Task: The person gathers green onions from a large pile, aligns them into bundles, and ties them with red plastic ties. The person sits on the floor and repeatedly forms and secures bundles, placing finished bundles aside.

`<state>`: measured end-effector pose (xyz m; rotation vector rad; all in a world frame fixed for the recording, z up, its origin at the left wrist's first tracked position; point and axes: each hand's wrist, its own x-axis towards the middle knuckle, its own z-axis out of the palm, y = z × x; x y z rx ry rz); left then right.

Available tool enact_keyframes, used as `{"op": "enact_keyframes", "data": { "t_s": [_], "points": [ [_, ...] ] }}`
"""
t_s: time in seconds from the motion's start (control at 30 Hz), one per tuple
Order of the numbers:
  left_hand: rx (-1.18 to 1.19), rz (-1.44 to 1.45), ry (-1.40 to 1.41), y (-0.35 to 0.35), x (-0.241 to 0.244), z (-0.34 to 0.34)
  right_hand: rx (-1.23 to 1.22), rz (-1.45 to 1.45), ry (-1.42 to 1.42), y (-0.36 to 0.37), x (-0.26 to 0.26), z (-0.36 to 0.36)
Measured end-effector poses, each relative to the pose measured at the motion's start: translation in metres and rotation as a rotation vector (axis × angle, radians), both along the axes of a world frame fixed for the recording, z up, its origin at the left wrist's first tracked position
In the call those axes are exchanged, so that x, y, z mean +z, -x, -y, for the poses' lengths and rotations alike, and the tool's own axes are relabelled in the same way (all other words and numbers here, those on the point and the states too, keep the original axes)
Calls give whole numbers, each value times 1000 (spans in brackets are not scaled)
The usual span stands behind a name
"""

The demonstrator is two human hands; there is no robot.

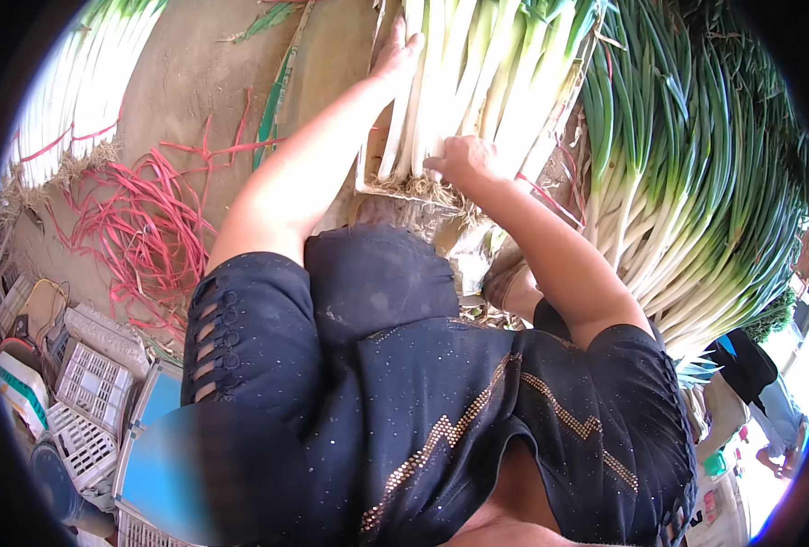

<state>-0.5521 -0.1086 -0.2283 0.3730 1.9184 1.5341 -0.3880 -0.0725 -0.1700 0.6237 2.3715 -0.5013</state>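
Long Welsh onions (pixel 493 75) lie side by side in a shallow tray (pixel 362 179), white stalks and roots toward me, green leaves at the far end. My left hand (pixel 396 51) is at the tray's left side, its thumb against the outermost stalk; its fingertips are partly hidden. Closer to me, my right hand (pixel 471 163) has its fingers curled at the white stalks just above the roots (pixel 428 188). Glare washes out the stalks beside it. A red tie (pixel 544 191) shows at the tray's right edge.
A large pile of Welsh onions (pixel 691 205) rises on the right. At left are a tied onion bundle (pixel 69 102) and tangled red plastic strapping (pixel 144 232) on the ground. Plastic crates (pixel 93 386) stand lower left. Another person's legs (pixel 777 410) appear lower right.
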Motion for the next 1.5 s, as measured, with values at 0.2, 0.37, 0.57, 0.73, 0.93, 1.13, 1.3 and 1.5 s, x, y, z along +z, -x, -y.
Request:
{"op": "enact_keyframes", "data": {
  "t_s": [0.2, 0.37, 0.57, 0.73, 0.93, 1.13, 1.3, 1.5],
  "points": [
    [-144, -411, 271, 5, -38, -10, 146, -14, -4, 6, -2, -3],
    [-198, -338, 488, 5, 48, -16, 407, -890, 127, 11, 5, 25],
    [34, -849, 631, 63, 13, -77, 663, -679, 32, 13, -36, 20],
    [290, -457, 366, 134, 8, -115, 751, -526, -109, 20, -40, 23],
    [72, -839, 323, 111, -7, -131, 515, -1035, 146, 2, -52, 6],
    [49, -982, 634, 85, -7, -157, 488, -935, -20, -2, -49, 7],
    [11, -860, 646, 104, -15, -145, 516, -911, 76, -9, -30, 9],
    [-179, -682, 696, 118, 13, -126, -56, -393, 199, -95, 64, -105]
  ]
}}
